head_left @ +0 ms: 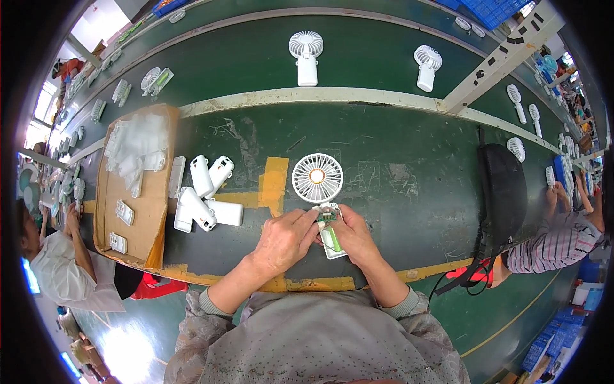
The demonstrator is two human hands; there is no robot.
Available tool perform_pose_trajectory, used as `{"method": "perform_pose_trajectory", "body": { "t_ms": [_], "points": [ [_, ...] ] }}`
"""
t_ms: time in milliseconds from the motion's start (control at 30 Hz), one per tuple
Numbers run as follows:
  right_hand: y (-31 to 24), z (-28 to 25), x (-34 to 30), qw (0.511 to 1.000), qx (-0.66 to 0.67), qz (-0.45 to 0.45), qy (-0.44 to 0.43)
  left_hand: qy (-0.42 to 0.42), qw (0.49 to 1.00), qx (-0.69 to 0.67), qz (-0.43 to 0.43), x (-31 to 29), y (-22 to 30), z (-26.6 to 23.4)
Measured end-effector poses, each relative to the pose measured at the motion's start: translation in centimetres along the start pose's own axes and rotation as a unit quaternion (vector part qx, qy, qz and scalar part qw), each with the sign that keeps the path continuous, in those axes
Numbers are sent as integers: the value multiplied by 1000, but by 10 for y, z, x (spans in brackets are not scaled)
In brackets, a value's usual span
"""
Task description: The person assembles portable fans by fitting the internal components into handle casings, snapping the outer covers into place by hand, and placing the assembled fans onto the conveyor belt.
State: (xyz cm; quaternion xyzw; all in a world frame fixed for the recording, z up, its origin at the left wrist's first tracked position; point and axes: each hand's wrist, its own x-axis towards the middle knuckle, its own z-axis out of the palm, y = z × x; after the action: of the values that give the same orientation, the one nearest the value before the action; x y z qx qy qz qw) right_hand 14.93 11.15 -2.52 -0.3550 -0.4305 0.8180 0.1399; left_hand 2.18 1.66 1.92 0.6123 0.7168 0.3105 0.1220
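A small white handheld fan [318, 178] with an orange centre lies in front of me, its round head pointing away. The handle is uncovered, showing a green circuit board [328, 216] and a light green battery [332, 239]. My left hand [282, 240] closes on the handle's left side, fingertips at the board. From the other side my right hand [356, 235] grips the handle, its thumb over the board. Any small part between the fingertips is hidden. To the left lie several white handle covers [201, 176] in a loose pile.
A cardboard tray [161, 240] with clear plastic bags and small white parts stands at left. A black bag [504, 185] lies at right. Beyond the pale metal rail [307, 96], more white fans [307, 69] rest on a green belt. People sit on both sides.
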Motion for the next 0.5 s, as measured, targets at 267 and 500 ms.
{"method": "perform_pose_trajectory", "body": {
  "t_ms": [267,500],
  "points": [
    [-5,-2,-2,999,-37,4,-21,72,996,-53,0,4,-5,10],
    [-9,-8,-4,990,123,50,-55,43,994,-82,-58,-3,-8,3]
  ]
}}
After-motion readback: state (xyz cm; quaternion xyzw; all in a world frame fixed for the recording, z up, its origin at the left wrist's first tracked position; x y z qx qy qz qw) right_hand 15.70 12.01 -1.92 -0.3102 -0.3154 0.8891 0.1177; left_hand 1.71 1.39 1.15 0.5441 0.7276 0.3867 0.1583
